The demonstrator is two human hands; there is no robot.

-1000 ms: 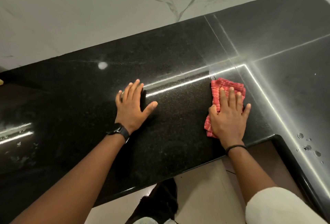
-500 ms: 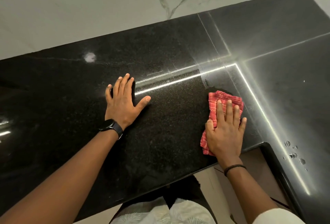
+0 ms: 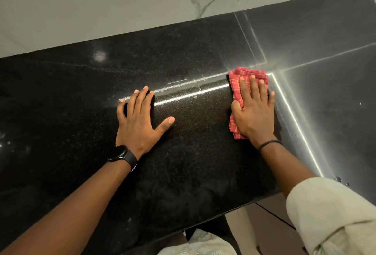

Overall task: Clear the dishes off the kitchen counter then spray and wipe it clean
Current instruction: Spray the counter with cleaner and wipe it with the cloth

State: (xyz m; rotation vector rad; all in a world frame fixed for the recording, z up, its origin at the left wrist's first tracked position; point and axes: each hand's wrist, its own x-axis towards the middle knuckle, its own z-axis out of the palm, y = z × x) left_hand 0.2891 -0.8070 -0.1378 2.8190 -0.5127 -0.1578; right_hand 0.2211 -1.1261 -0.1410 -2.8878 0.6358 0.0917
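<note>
The black polished stone counter (image 3: 183,163) fills most of the head view. A folded red checked cloth (image 3: 237,90) lies flat on it near the counter's inner corner. My right hand (image 3: 254,110) presses down on the cloth with straight, spread fingers and covers most of it. My left hand (image 3: 138,120), with a black watch at the wrist, rests flat on the bare counter to the left, fingers straight and thumb out. Thin wet streaks show on the stone between the two hands.
A white marble-look wall (image 3: 122,6) runs along the back of the counter. The counter turns a corner to the right, where a few water drops (image 3: 341,180) sit near its front edge. Floor and cabinet fronts show below the near edge.
My right hand has slid the cloth away from me, toward the bright reflected line near the corner, after drawing it nearer half a second ago. The left hand stays flat in place.
</note>
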